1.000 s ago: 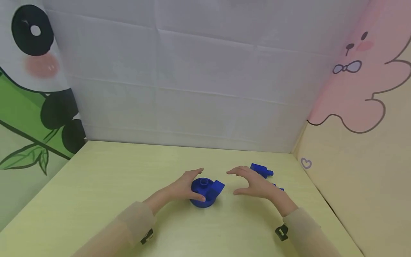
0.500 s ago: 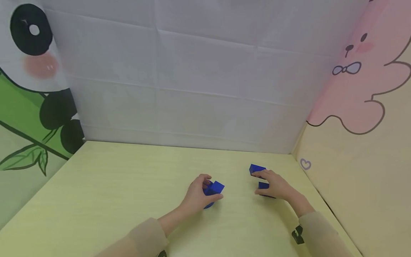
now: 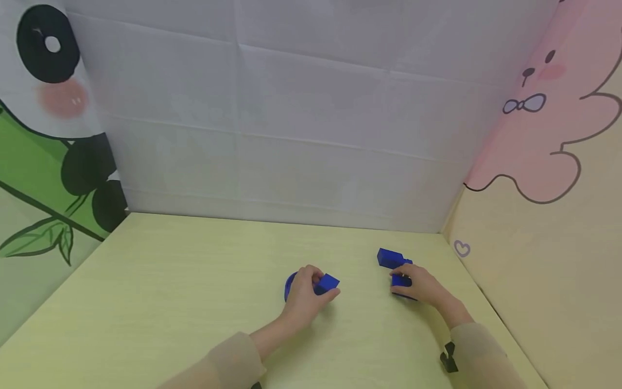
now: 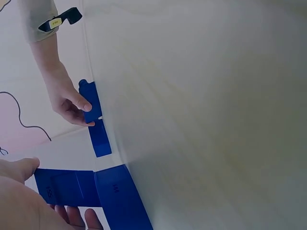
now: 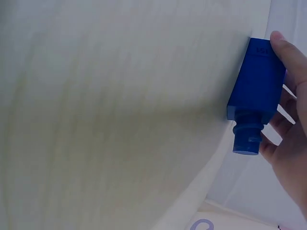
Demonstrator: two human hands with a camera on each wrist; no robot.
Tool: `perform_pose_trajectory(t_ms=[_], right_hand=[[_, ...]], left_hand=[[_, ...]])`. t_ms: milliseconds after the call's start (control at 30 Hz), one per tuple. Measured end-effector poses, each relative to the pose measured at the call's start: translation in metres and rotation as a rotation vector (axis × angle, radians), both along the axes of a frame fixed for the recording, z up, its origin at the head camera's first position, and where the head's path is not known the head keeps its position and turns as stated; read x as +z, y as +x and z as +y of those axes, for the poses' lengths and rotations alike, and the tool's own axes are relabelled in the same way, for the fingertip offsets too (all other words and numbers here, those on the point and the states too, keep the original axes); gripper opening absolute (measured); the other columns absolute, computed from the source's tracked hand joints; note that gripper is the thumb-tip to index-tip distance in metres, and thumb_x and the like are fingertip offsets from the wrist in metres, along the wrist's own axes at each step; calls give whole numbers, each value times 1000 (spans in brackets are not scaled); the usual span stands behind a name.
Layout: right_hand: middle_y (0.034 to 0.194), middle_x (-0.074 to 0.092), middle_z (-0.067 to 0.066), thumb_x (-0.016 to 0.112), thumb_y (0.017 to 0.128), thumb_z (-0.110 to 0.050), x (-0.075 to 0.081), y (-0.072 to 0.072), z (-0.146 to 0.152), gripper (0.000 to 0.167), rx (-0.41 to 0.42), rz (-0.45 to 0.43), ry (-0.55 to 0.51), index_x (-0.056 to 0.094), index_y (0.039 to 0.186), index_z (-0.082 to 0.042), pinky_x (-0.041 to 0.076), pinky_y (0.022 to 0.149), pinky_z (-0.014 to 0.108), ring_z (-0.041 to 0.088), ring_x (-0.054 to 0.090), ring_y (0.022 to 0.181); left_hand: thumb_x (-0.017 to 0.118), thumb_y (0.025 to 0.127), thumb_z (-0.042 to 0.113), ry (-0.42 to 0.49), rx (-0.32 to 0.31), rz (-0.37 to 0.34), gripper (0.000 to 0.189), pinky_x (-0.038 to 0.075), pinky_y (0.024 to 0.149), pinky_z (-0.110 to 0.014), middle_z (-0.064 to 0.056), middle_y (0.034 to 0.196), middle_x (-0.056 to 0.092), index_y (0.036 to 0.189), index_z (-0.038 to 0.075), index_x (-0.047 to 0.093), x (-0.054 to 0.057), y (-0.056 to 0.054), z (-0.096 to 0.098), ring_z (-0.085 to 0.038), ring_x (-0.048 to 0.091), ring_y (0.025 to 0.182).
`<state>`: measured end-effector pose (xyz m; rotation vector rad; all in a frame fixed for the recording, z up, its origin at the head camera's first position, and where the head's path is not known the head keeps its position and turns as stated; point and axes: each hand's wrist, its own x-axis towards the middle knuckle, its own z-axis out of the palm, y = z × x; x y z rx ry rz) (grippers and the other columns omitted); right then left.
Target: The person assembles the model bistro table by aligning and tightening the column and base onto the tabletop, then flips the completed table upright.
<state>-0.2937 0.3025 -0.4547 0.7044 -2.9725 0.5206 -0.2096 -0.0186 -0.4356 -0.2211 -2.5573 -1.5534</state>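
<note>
My left hand [image 3: 306, 297] grips a blue rectangular block [image 3: 328, 283] that sticks up from a round blue base [image 3: 289, 284]; the hand hides much of the base. In the left wrist view, thumb and fingers lie on opposite sides of the block [image 4: 67, 188], with the base [image 4: 124, 199] beside it. Farther right, my right hand [image 3: 424, 284] pinches a blue block-shaped piece with a ridged neck [image 5: 256, 84], thumb along one side and fingers behind. It lies on the table. A similar blue piece [image 3: 391, 258] with a neck lies just beyond that hand.
A pale yellow tabletop [image 3: 170, 281] carries everything. Behind it stands a white cloth wall [image 3: 311, 135]. Printed side panels flank the table, a pink one [image 3: 544, 140] on the right and a green-and-white one [image 3: 44, 178] on the left.
My left hand has moved right over the round base and taken hold of its upright block. My right hand has gone right and down onto the nearer necked piece, now gripping it.
</note>
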Motion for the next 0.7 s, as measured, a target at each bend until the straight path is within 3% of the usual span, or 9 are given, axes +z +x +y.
perform_pose_trajectory(t_ms=[367, 567, 700], right_hand=[[106, 66, 12, 71, 82, -39, 5, 2, -7, 44, -78, 47, 37, 67, 112, -6, 47, 87, 51, 33, 61, 100], [95, 64, 6, 72, 82, -35, 20, 3, -19, 42, -90, 73, -79, 67, 112, -5, 52, 77, 41, 21, 59, 86], [101, 66, 13, 71, 84, -34, 33, 5, -31, 45, -92, 96, -179, 65, 114, -1, 53, 78, 42, 25, 62, 89]], left_hand=[[76, 79, 30, -13, -10, -1, 40, 49, 82, -36, -4, 101, 52, 105, 9, 54, 3, -1, -2, -19, 51, 94], [78, 76, 30, -65, -31, 25, 38, 51, 78, -35, -4, 98, 57, 102, 10, 59, 6, -3, -12, -19, 54, 92], [79, 76, 31, -97, -74, 47, 37, 51, 75, -34, -4, 97, 59, 101, 9, 62, 9, -6, -20, -20, 55, 91]])
